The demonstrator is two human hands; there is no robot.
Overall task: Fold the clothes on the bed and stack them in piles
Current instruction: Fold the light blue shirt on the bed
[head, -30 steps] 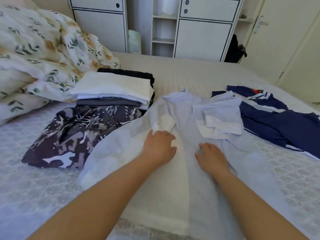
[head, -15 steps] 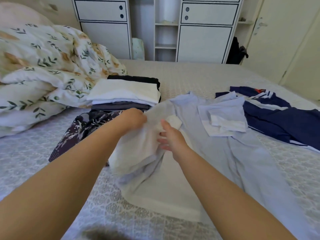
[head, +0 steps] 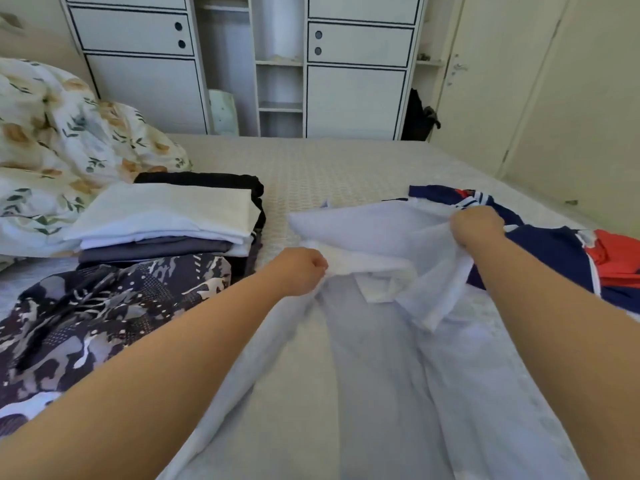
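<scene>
Bed (head: 346, 161): fingers (head: 317, 266) clutching shirt (head: 381, 358)

A home bedroom: bed (head: 346, 168), duvet (head: 52, 140), wardrobe (head: 356, 98).

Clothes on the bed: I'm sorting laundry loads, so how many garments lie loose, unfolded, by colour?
Pale blue shirt, held by both hands (left hand, right hand): 1
Dark patterned garment: 1
Navy and red garment: 1
Total: 3
The folded stack is not counted.

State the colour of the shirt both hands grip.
Pale blue shirt, seen best in the head view.
</scene>
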